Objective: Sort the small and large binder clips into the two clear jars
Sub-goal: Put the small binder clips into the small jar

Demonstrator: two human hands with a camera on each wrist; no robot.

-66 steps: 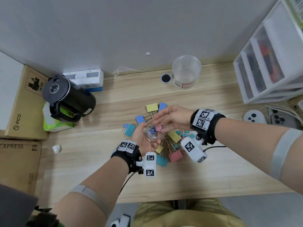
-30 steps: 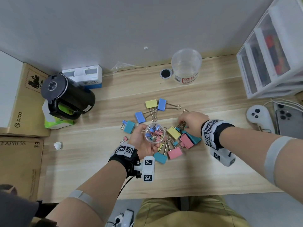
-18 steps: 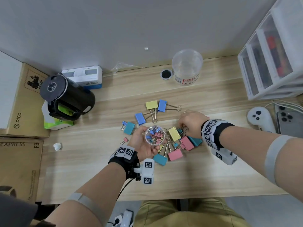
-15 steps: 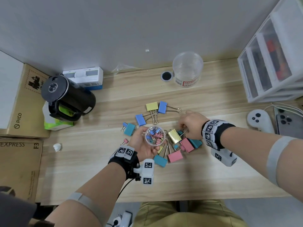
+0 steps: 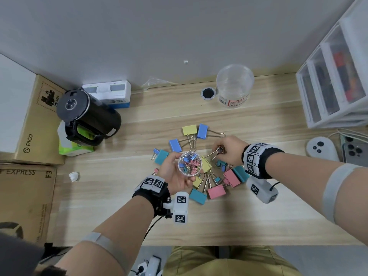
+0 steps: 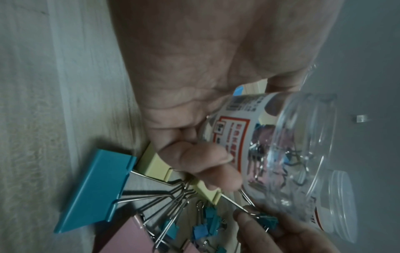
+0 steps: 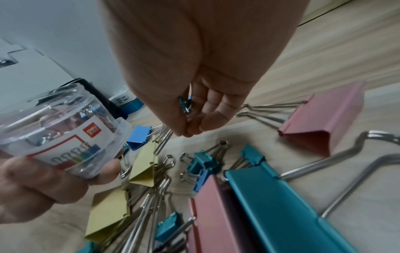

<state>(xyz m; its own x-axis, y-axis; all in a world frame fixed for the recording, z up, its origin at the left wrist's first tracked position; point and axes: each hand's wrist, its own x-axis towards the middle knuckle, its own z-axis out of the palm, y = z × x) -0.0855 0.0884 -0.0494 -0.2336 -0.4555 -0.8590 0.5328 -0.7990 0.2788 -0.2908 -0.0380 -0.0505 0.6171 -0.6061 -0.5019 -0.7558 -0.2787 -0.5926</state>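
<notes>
My left hand [image 5: 171, 173] grips a small clear jar [image 5: 190, 163] just above the desk, and several small clips lie inside it. In the left wrist view the jar [image 6: 281, 150] tilts away from my palm. To its right my right hand [image 5: 226, 150] hovers over the pile of clips [image 5: 217, 182], fingers curled. In the right wrist view a small teal clip [image 7: 185, 103] sits pinched inside those fingers. Large pink, teal, yellow and blue clips, with a few small ones, lie spread on the wood. The large clear jar [image 5: 234, 86] stands at the back.
A black kettle [image 5: 87, 116] and cardboard boxes [image 5: 29, 126] fill the left side. White plastic drawers [image 5: 336, 80] stand at the back right, with a white controller [image 5: 320, 148] and a phone [image 5: 356, 152] at the right edge. A small white scrap [image 5: 74, 176] lies on the left.
My right hand left the jar's mouth and went right to the pile, where it now holds a small teal clip. The left hand kept the jar almost still.
</notes>
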